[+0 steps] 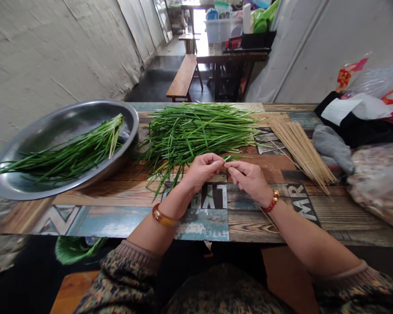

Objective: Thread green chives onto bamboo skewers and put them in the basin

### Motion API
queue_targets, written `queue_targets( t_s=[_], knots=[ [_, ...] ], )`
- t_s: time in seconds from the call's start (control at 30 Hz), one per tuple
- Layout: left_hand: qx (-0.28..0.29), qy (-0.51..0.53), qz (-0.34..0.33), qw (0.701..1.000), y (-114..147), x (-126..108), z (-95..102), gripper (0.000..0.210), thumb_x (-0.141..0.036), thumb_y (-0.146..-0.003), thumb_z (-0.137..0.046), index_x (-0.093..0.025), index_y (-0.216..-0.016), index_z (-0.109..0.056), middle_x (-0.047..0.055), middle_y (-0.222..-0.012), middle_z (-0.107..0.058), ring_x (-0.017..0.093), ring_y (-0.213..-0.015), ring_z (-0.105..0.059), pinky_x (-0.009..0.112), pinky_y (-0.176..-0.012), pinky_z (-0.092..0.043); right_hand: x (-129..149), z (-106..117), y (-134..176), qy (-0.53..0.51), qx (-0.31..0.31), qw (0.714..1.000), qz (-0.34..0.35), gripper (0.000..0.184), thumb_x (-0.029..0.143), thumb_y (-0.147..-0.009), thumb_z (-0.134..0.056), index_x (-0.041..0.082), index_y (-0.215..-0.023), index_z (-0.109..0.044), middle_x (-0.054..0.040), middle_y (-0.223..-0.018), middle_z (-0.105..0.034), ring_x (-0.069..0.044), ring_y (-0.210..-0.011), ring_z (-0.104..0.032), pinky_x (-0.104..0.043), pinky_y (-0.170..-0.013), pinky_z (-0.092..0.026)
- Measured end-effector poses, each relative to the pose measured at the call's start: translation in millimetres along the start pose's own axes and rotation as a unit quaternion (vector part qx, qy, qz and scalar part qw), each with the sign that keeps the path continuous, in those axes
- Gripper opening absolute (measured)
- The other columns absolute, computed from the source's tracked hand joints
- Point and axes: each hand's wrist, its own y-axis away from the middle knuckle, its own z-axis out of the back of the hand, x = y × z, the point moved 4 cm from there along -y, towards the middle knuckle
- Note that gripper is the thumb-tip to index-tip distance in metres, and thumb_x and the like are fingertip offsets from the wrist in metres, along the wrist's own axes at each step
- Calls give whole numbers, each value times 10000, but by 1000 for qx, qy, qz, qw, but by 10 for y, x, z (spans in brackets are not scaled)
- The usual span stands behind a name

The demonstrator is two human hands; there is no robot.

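Observation:
My left hand (205, 168) is closed in a pinch on a few garlic chives, whose pale ends show at the fingertips. Close against it, my right hand (249, 176) is pinched shut on a thin bamboo skewer (271, 222), which runs back under the wrist toward the table's front edge. Just beyond both hands lies a large heap of garlic chives (199, 128), pale ends to the right. A bundle of bamboo skewers (303, 152) rests on the table to the right. The exact contact between skewer and chives is hidden by my fingers.
At the left, a metal basin (132, 126) holds skewered chives (81, 150). On the right are a grey cloth-like item (332, 146), a black bag (356, 128) and a clear bag of pale pieces (380, 183). A bench (185, 74) stands beyond the patterned table (118, 220).

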Motion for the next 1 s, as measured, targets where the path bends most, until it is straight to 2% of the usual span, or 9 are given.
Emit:
queue_targets(
  t_s=[0.57,0.87,1.0],
  knots=[
    [-8,-32,-24,999,25,-63,-52,234,-347,-716,-669,-125,-722,-594,-43,-528,-493,34,-436,-350,172,-423,-228,-16,4,1,6,-20,1000,4,314,384,-862,-526,142,-988,-682,46,-519,-531,-62,-384,-407,-197,-398,-334],
    [-6,-74,-35,997,35,-78,-61,215,-334,-729,-644,-125,-701,-598,-43,-530,-499,44,-461,-363,180,-456,-260,-31,12,2,32,-24,999,10,282,419,-869,-530,165,-791,-624,27,-523,-543,-69,-394,-425,-193,-384,-324],
    [1,-76,-34,996,42,-86,-63,216,-329,-717,-650,-118,-692,-609,-43,-522,-495,44,-463,-355,180,-456,-253,-10,22,10,54,-18,998,10,285,425,-869,-528,174,-760,-610,22,-519,-551,-73,-390,-431,-196,-376,-316]
  ],
)
